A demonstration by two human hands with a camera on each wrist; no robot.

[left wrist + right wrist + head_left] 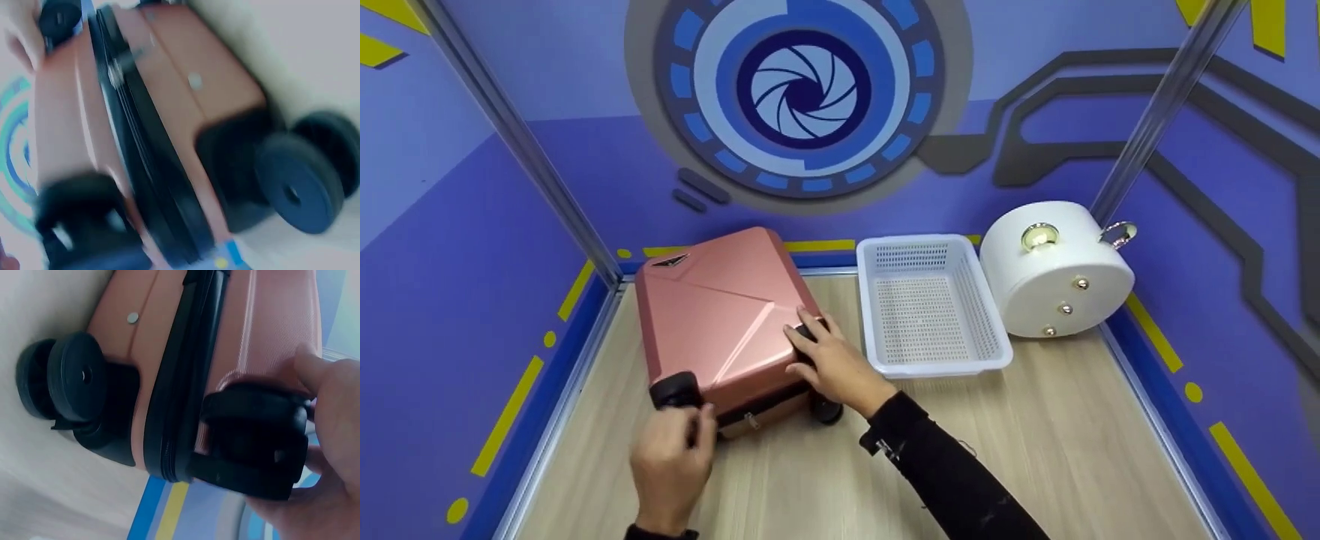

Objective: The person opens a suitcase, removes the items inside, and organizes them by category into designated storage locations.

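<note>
A pink hard-shell suitcase lies flat on the left, its wheeled end facing me. Over its near right corner rests my right hand, fingers spread on the shell around a black wheel. My left hand, blurred and loosely curled, is just in front of the near left wheel; nothing shows in its grasp. A black zipper runs along the suitcase side, with a metal zipper pull. In the left wrist view, only a bit of my left hand shows at the lower left edge.
Right of the suitcase stands a white perforated plastic basket. Beside it is a round white case with gold studs and ring handles. Blue and purple panels enclose the wooden tabletop at the back and sides.
</note>
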